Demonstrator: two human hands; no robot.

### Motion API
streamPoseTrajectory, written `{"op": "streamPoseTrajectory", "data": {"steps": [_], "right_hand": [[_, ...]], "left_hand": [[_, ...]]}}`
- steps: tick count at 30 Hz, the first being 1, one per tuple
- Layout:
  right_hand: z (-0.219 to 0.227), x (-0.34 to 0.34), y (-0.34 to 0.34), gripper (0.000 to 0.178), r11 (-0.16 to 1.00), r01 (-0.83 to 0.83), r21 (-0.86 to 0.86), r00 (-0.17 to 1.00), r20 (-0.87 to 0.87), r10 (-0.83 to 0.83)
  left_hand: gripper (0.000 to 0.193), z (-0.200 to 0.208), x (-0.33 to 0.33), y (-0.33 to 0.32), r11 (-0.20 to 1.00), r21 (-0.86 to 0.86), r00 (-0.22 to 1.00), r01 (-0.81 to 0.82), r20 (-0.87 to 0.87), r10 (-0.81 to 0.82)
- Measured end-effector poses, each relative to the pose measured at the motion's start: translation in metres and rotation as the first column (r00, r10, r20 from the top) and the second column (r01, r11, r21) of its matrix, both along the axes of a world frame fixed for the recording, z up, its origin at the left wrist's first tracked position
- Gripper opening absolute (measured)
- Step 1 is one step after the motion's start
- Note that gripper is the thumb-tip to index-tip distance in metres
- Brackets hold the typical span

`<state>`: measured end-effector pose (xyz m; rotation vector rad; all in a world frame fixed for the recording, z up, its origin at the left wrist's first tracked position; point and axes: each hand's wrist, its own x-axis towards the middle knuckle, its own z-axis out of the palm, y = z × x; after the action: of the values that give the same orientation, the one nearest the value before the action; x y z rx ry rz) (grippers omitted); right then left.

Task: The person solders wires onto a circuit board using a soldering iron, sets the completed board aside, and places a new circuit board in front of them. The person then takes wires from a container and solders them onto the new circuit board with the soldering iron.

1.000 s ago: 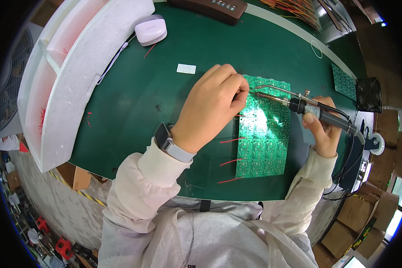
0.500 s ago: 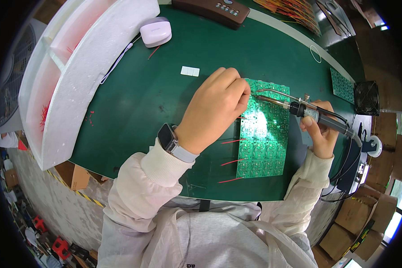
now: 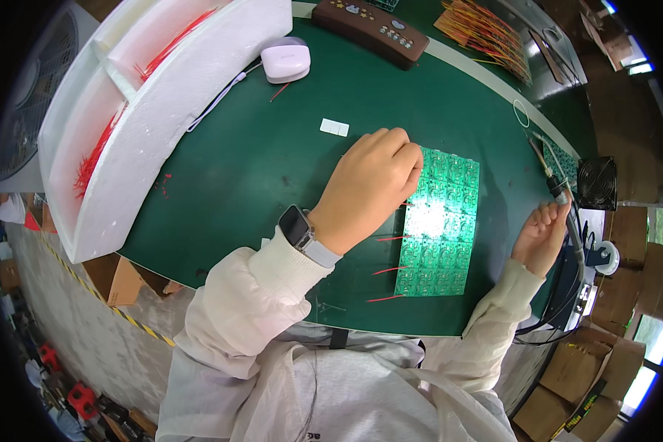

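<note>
A green circuit board panel (image 3: 438, 254) lies on the table in front of me, with a bright glare on its middle. Several red wires (image 3: 387, 270) stick out from its left edge. My left hand (image 3: 372, 188), a watch on its wrist, pinches at the panel's upper left edge; its fingertips are turned away, hiding what they hold. Off to the right of the panel, my right hand (image 3: 541, 232) has its fingers curled on a soldering iron (image 3: 555, 183), whose tip points up and away from the board.
At the left stands a white foam tray (image 3: 177, 110) with red wires in its compartments. Near it lie a lilac case (image 3: 286, 60) and a small white label strip (image 3: 334, 127). Farther back are a brown case (image 3: 372, 31) and orange wires (image 3: 486, 37). A black fan (image 3: 597, 183) stands right.
My right hand has swung the soldering iron off the panel to the right, tipping it up. My left hand stays pinched at the panel's upper left edge. The whole view has shifted slightly.
</note>
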<state>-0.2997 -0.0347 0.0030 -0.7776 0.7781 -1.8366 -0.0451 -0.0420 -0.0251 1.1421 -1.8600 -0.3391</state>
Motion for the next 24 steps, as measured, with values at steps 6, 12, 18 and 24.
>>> {"op": "streamPoseTrajectory", "data": {"steps": [6, 12, 18, 24], "right_hand": [[-0.005, 0.014, 0.009, 0.05, 0.813, 0.548, -0.196, 0.75, -0.316, -0.581], [-0.01, 0.037, 0.014, 0.067, 0.714, 0.688, -0.133, 0.651, -0.322, -0.687], [-0.009, 0.04, 0.02, 0.064, 0.819, 0.57, -0.063, 0.737, -0.401, -0.544], [-0.022, 0.021, 0.015, 0.058, 0.8, 0.58, -0.154, 0.71, -0.386, -0.589]], "left_hand": [[0.013, 0.0, -0.001, -0.001, 1.0, -0.023, 1.0, 0.0, -0.015, -0.001], [0.011, 0.001, 0.003, 0.0, 0.997, -0.074, 0.999, -0.025, 0.041, 0.028], [0.018, 0.025, 0.014, 0.01, 0.983, -0.166, 0.997, -0.077, -0.035, 0.073], [0.017, 0.082, 0.101, 0.039, 0.926, -0.223, 0.951, -0.304, -0.125, 0.282]]}}
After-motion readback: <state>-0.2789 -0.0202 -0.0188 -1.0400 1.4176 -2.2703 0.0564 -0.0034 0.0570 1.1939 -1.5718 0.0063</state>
